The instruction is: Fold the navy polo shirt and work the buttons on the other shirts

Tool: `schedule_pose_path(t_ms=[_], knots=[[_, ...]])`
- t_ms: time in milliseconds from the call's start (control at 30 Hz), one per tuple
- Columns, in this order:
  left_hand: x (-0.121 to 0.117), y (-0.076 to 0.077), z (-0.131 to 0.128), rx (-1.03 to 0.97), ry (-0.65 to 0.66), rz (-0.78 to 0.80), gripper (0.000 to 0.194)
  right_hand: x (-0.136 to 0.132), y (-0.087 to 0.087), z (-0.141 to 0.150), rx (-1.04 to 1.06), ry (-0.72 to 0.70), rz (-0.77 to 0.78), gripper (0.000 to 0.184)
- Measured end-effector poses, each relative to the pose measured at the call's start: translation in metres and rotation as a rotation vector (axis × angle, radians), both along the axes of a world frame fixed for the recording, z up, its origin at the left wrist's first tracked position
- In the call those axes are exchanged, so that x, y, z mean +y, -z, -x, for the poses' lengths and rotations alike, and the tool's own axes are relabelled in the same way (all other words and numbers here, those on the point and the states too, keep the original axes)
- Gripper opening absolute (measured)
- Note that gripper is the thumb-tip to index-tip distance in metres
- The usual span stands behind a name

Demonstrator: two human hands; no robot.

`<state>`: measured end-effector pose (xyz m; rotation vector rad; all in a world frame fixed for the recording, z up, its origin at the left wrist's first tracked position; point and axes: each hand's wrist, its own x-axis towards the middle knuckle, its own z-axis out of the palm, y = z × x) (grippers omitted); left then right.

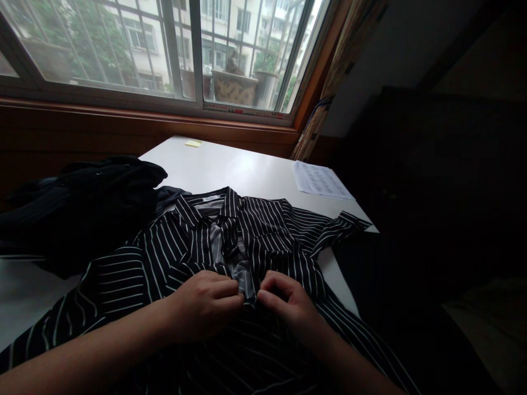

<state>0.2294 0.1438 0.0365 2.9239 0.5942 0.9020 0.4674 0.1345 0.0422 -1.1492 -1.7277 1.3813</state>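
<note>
A black shirt with white stripes (267,219) lies spread over the white table, its collar toward the window and one sleeve out to the right. The front is parted below the collar, and the greyish inside of the cloth shows in the gap. My left hand (206,299) is closed on the left front edge of the shirt. Across the gap, my right hand (288,302) pinches the right front edge between thumb and forefinger. The two hands are close together but apart. Any button at the fingertips is too small to make out.
A heap of dark clothes (90,203) lies on the left of the white table (239,167). Printed sheets (321,180) rest near its right edge, and a yellow sticky note (193,143) is at the far edge. Behind stands a barred window (197,60) with a patterned curtain (329,88).
</note>
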Motion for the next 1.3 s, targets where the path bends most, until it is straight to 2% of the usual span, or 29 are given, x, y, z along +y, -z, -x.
schedule_pose_path(t_ms=[333, 767, 1067, 1300], knots=[[-0.0018, -0.0025, -0.002, -0.025, -0.009, -0.11, 0.017, 0.0004, 0.0037, -0.0025, -0.017, -0.019, -0.041, 0.02], [-0.005, -0.0002, -0.0012, -0.049, -0.028, -0.169, 0.013, 0.002, -0.0054, -0.0005, -0.076, -0.086, -0.064, 0.022], [-0.0058, 0.0036, -0.002, -0.029, -0.054, -0.142, 0.015, 0.0004, -0.0058, -0.0007, -0.124, -0.149, -0.116, 0.018], [-0.0054, 0.0003, 0.0015, -0.037, -0.036, -0.074, 0.016, -0.0023, -0.002, -0.0012, -0.058, -0.123, -0.263, 0.011]])
